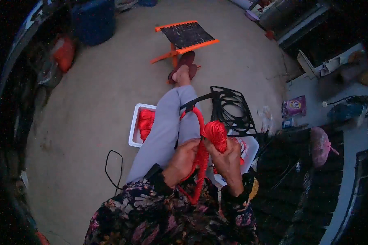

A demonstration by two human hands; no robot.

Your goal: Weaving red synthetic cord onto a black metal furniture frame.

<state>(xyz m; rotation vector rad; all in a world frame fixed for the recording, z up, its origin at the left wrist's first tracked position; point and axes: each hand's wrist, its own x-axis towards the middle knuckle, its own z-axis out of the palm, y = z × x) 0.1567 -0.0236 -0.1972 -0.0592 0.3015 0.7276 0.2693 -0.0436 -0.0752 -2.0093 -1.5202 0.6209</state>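
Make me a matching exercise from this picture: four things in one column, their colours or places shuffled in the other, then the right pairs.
Things:
1. Ball of cord
2. Stool
3. Large container
4. Trousers

Colours and places:
A. Dark blue, toward the upper left of the picture
B. Pale grey, on the person's legs
C. Red, held in the right hand
D. Orange-framed, near the top centre of the picture

Right pairs:
1-C
2-D
3-A
4-B
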